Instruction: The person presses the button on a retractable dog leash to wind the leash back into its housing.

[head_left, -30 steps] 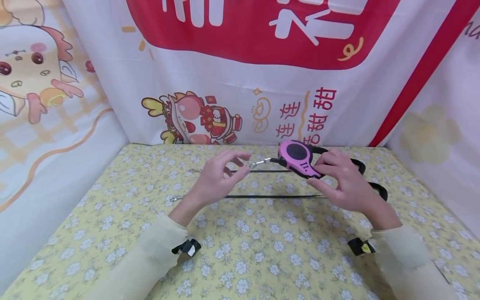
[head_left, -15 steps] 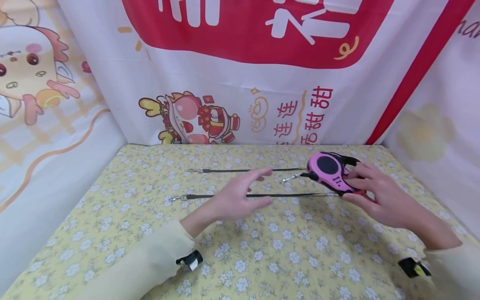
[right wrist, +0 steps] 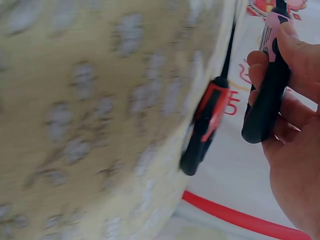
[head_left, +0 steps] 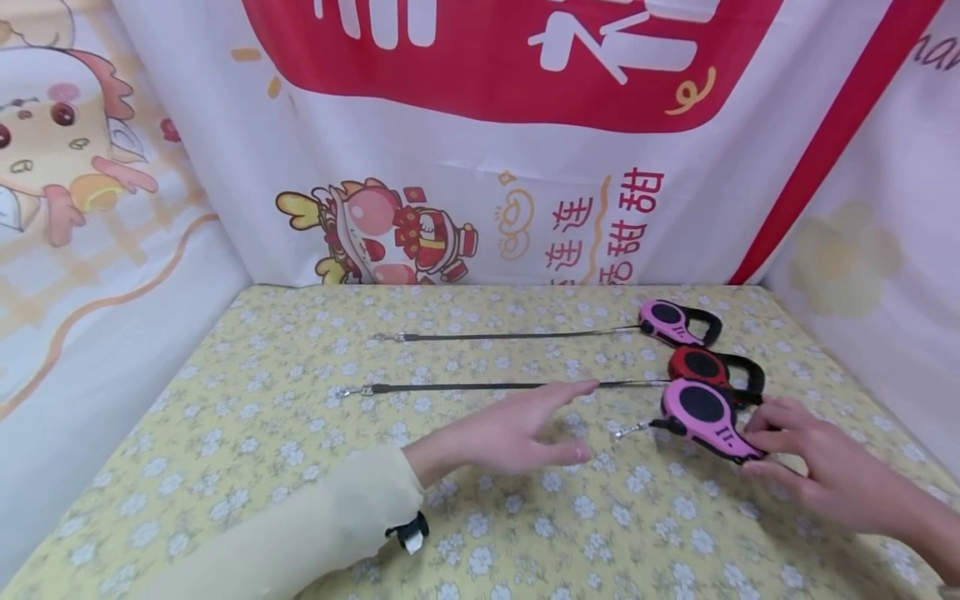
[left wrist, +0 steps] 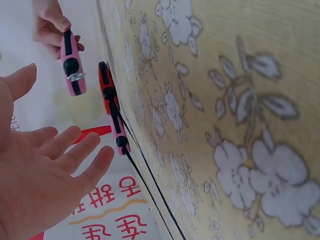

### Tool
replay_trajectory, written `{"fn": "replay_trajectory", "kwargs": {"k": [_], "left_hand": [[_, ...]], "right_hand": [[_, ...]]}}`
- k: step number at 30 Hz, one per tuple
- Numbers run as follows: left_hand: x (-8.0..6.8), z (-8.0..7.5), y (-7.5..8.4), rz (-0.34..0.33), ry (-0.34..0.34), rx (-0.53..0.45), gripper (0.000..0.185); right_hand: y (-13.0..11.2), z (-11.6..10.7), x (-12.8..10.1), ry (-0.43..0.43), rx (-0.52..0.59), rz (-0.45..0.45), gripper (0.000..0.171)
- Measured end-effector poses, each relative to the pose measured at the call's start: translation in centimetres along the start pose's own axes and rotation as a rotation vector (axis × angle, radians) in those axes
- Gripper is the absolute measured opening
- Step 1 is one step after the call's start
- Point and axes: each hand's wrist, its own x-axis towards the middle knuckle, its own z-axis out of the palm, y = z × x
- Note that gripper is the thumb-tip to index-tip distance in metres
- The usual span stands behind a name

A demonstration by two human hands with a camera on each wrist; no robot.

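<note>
My right hand (head_left: pixel 832 475) grips a pink retractable dog leash (head_left: pixel 702 408) by its black handle (right wrist: pixel 267 107). The leash is held above the table, as both wrist views show, with its metal clip (head_left: pixel 632 430) pointing left. My left hand (head_left: pixel 517 429) is stretched out to the left of that clip, fingers straight and apart from it, palm visible in the left wrist view. Behind the held leash lies a red retractable leash (head_left: pixel 697 363), partly covered by it in the head view. Another pink leash (head_left: pixel 667 321) lies farther back.
Two black leash cords (head_left: pixel 480 387) run leftward across the floral tablecloth (head_left: pixel 480 533), roughly parallel, ending in metal clips (head_left: pixel 356 391) on the left. White printed curtains (head_left: pixel 450 142) close off the back and both sides.
The right hand has carried the pink leash rightward and nearer me, uncovering the red and far pink leashes. My left hand has moved right, its fingers straightening away from the clip.
</note>
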Motion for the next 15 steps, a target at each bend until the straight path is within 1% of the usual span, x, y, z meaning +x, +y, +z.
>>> {"fn": "replay_trajectory", "kwargs": {"k": [3, 6, 11, 15], "left_hand": [[0.3, 0.3, 0.3, 0.010, -0.034, 0.024, 0.084], [0.4, 0.4, 0.5, 0.016, -0.055, 0.038, 0.085], [0.1, 0.4, 0.4, 0.019, -0.076, 0.038, 0.083], [-0.3, 0.5, 0.1, 0.028, -0.080, 0.034, 0.082]], "right_hand": [[0.2, 0.4, -1.0, -0.019, 0.012, -0.005, 0.020], [0.3, 0.7, -1.5, -0.065, 0.013, -0.003, 0.019], [0.6, 1.2, -1.7, -0.165, 0.003, -0.004, 0.014], [0.7, 1.5, -1.7, -0.231, 0.011, 0.025, 0.015]]}}
